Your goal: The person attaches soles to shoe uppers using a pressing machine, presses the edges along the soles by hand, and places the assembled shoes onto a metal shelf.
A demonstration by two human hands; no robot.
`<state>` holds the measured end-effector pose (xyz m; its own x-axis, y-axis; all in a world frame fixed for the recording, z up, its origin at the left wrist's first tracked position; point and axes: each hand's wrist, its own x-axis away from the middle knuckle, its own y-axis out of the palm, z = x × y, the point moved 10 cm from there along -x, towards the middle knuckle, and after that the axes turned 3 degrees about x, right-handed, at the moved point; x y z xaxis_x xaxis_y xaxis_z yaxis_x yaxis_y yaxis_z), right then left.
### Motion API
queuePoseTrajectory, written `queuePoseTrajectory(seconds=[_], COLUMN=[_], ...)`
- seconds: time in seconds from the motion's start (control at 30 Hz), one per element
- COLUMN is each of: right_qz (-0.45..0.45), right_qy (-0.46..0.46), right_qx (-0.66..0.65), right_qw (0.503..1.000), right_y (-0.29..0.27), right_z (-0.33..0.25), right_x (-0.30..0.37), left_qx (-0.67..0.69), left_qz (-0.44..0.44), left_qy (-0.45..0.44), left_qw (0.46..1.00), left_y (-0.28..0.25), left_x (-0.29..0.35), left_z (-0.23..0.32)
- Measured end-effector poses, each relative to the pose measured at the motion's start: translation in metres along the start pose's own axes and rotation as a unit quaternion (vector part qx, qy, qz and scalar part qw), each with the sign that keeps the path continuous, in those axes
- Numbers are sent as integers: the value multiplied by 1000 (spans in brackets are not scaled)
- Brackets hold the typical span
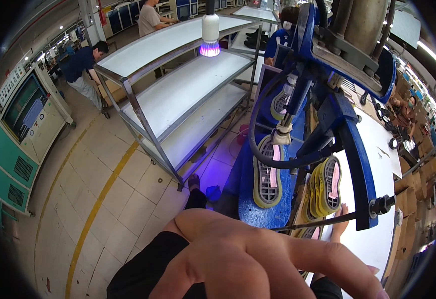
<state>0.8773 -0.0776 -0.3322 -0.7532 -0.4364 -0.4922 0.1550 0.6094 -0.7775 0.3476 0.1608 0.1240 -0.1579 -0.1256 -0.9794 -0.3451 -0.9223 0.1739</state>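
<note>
My left hand [243,254] looms large and close at the lower middle, its back showing. Its fingers are spread and partly cut off by the lower edge; nothing shows in them. My right hand [340,225] is beside a stack of yellow-rimmed shoe soles [323,192], partly behind a dark rod, fingers stretched forward on the white table [372,199]. Whether it touches the stack, I cannot tell. A single shoe sole [261,174], with a grey grid and a pink strip, lies on the blue machine bed [262,215]. Part of another sole [313,232] shows below the stack.
A blue press machine [335,114] with a hose and a protruding bolt rises at the right. A metal rack [178,89] with white shelves stands ahead under a violet lamp [210,37]. A green-and-cream machine [23,134] is at the left. Several people work farther off.
</note>
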Motion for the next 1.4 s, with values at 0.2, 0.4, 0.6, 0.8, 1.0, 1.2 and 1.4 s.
queuePoseTrajectory(seconds=[0.2,0.4,0.6,0.8,1.0,1.2,1.4], right_qz=[-12,-27,-45,-61,-92,-68,-55], right_qy=[11,31,40,49,92,40,24], right_qx=[2,7,17,4,0,50,31], right_qw=[1000,999,998,997,991,996,998], right_y=[-2,-4,0,8,7,8,18], right_z=[3,12,13,13,-16,25,18], right_x=[3,6,5,0,-1,1,-2], left_qx=[-6,-1,2,49,-377,-674,-753], left_qz=[1,-9,-34,-148,-109,28,10], left_qy=[26,36,37,-179,-686,-515,-446], left_qw=[1000,999,999,971,612,528,484], left_y=[-7,-6,-23,-54,-177,-269,-291], left_x=[0,-2,10,52,221,238,257], left_z=[11,7,13,-28,-89,-114,-153])
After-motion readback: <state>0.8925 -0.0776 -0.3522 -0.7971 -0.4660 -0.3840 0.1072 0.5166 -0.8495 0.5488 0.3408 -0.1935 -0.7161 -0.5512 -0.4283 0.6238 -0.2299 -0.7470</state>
